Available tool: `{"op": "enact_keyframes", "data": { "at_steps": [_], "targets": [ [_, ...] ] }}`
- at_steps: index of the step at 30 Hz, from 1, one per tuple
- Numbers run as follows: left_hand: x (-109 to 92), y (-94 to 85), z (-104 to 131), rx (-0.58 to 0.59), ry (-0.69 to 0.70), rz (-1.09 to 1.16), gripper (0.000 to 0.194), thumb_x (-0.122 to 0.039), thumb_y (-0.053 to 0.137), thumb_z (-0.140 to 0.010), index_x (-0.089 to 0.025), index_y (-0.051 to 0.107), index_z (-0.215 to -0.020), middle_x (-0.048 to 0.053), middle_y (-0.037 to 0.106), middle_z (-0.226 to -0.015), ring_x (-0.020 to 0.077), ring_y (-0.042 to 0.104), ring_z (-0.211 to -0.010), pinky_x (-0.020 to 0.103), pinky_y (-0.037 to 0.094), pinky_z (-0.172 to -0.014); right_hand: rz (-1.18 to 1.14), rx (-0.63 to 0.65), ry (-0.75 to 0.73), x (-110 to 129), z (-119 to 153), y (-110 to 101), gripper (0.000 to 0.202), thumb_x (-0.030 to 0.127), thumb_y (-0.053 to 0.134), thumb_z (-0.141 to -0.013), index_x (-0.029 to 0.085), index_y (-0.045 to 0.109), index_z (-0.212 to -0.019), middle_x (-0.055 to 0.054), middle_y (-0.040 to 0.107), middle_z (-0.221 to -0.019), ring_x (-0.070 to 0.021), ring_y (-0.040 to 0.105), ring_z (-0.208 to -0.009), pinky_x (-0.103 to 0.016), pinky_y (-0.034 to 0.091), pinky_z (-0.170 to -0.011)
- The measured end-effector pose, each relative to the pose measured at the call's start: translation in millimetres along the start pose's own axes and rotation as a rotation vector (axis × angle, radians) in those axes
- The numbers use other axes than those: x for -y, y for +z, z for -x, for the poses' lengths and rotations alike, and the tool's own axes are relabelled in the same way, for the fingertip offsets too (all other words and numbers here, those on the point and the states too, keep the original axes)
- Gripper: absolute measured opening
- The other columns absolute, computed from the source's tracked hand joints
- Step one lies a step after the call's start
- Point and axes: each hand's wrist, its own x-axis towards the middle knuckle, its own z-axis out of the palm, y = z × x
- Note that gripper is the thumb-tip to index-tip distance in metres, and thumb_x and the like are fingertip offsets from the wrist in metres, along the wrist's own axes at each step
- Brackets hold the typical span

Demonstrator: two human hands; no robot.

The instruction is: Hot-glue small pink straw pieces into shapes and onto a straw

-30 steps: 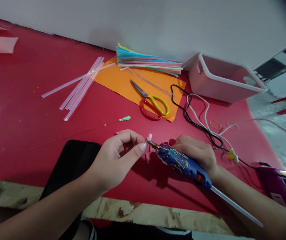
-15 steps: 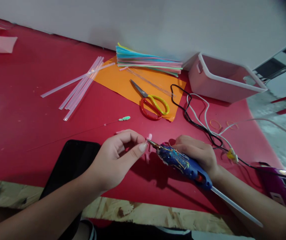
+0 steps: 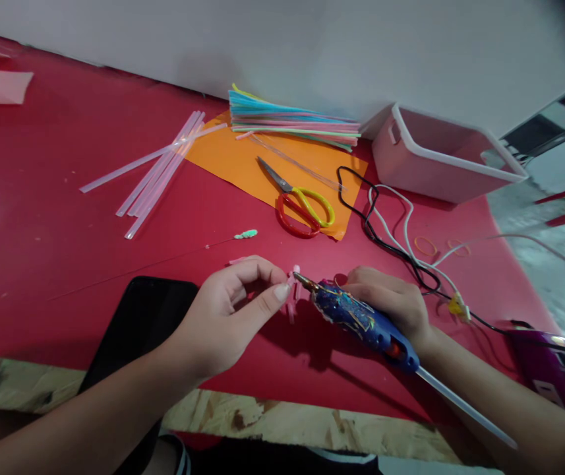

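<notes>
Between thumb and forefinger, my left hand [image 3: 242, 307] pinches a small bent piece of pink pipe cleaner [image 3: 297, 287]. My right hand [image 3: 391, 300] is wrapped round a blue hot glue gun [image 3: 361, 323], whose metal tip touches or nearly touches the pink piece. A clear glue stick [image 3: 467, 407] juts from the gun's back end. Beyond my left hand lies a thin wire with a green fuzzy tip [image 3: 246, 234]. A black phone [image 3: 136, 330] rests partly under my left forearm. The trigger fingers are partly hidden behind the gun.
Scissors [image 3: 297, 201] lie on an orange sheet [image 3: 223, 155], with a bundle of coloured pipe cleaners [image 3: 292, 122] behind. Several glue sticks [image 3: 163, 171] lie to the left. A pink bin [image 3: 420, 161] stands at the back right. Black and white cords [image 3: 386, 237] run across the red table [image 3: 55, 251].
The glue gun's tip has shifted very slightly up and right along the pink piece. My left hand stays in nearly the same place.
</notes>
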Motion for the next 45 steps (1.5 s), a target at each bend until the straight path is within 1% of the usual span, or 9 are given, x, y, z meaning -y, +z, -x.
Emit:
{"op": "enact_keyframes", "data": {
  "at_steps": [8, 16, 19, 21, 26, 29, 32, 40, 45],
  "targets": [
    [1.7, -0.3, -1.2, 0.020, -0.002, 0.032, 0.013, -0.021, 0.069, -0.089, -0.016, 0.062, -0.080, -0.006, 0.051, -0.069, 0.0044, 0.040, -0.057, 0.016, 0.036, -0.053, -0.003, -0.014, 0.020, 1.4, -1.6, 0.4, 0.013, 0.024, 0.057, -0.096, 0.018, 0.069, -0.096, -0.005, 0.066, -0.073, -0.0142, 0.062, -0.061, -0.028, 0.047, -0.059],
    [0.8, 0.1, -0.5, 0.020, 0.005, 0.027, 0.013, -0.021, 0.070, -0.087, -0.016, 0.061, -0.079, -0.007, 0.048, -0.066, 0.0044, 0.038, -0.055, 0.017, 0.033, -0.051, 0.008, -0.056, 0.022, -2.4, 2.5, 3.0, 0.019, 0.031, 0.053, -0.099, 0.019, 0.066, -0.097, -0.005, 0.065, -0.072, -0.0161, 0.061, -0.063, -0.030, 0.048, -0.059],
    [0.5, -0.1, 0.0, 0.009, -0.008, 0.023, 0.012, -0.021, 0.070, -0.087, -0.016, 0.062, -0.080, -0.007, 0.050, -0.068, 0.0042, 0.039, -0.056, 0.017, 0.034, -0.051, -0.018, -0.030, 0.012, -2.5, 3.2, 1.5, 0.014, 0.028, 0.054, -0.098, 0.019, 0.065, -0.099, -0.006, 0.064, -0.073, -0.0175, 0.061, -0.064, -0.031, 0.049, -0.060],
    [0.1, 0.4, -0.1, 0.011, -0.007, 0.021, 0.012, -0.021, 0.070, -0.087, -0.016, 0.061, -0.080, -0.007, 0.052, -0.069, 0.0039, 0.040, -0.056, 0.017, 0.034, -0.052, -0.035, -0.037, -0.009, -2.0, 2.8, 1.8, 0.013, 0.026, 0.055, -0.098, 0.019, 0.065, -0.100, -0.006, 0.063, -0.073, -0.0172, 0.060, -0.064, -0.032, 0.048, -0.059],
    [-0.3, 1.5, -1.0, 0.052, -0.003, 0.032, 0.011, -0.019, 0.069, -0.088, -0.016, 0.061, -0.081, -0.007, 0.053, -0.067, 0.0034, 0.040, -0.055, 0.017, 0.034, -0.052, -0.034, -0.025, -0.058, -2.1, 1.7, 5.5, 0.015, 0.023, 0.058, -0.096, 0.017, 0.066, -0.107, -0.004, 0.059, -0.071, -0.0159, 0.055, -0.064, -0.031, 0.046, -0.060],
    [0.5, 0.7, -0.9, 0.094, 0.006, 0.055, 0.011, -0.018, 0.068, -0.090, -0.016, 0.061, -0.081, -0.006, 0.058, -0.070, 0.0033, 0.044, -0.058, 0.016, 0.037, -0.055, -0.042, -0.022, -0.059, -2.6, 1.9, 6.2, 0.015, 0.023, 0.060, -0.095, 0.016, 0.066, -0.107, -0.003, 0.057, -0.070, -0.0162, 0.055, -0.064, -0.031, 0.044, -0.060],
    [1.3, -0.5, -0.6, 0.120, 0.017, 0.077, 0.011, -0.018, 0.067, -0.091, -0.016, 0.061, -0.082, -0.006, 0.059, -0.071, 0.0033, 0.044, -0.059, 0.016, 0.036, -0.056, -0.056, -0.033, -0.063, -2.3, 2.1, 6.0, 0.014, 0.021, 0.060, -0.094, 0.017, 0.065, -0.106, -0.003, 0.056, -0.070, -0.0162, 0.055, -0.064, -0.031, 0.044, -0.060],
    [-0.6, -1.1, -1.1, 0.143, 0.018, 0.113, 0.012, -0.017, 0.068, -0.091, -0.016, 0.061, -0.081, -0.007, 0.058, -0.069, 0.0040, 0.043, -0.057, 0.018, 0.035, -0.054, -0.057, -0.055, -0.069, -2.5, 2.6, 7.0, 0.013, 0.022, 0.058, -0.096, 0.017, 0.066, -0.105, -0.003, 0.057, -0.070, -0.0161, 0.055, -0.064, -0.032, 0.045, -0.062],
    [-0.8, -0.4, -1.9, 0.145, 0.031, 0.091, 0.012, -0.016, 0.068, -0.090, -0.017, 0.062, -0.080, -0.005, 0.059, -0.071, 0.0053, 0.045, -0.058, 0.020, 0.036, -0.055, -0.038, -0.036, -0.065, -1.5, 0.8, 5.3, 0.014, 0.024, 0.057, -0.096, 0.017, 0.066, -0.105, -0.003, 0.058, -0.069, -0.0162, 0.055, -0.063, -0.031, 0.045, -0.061]
  ]
}}
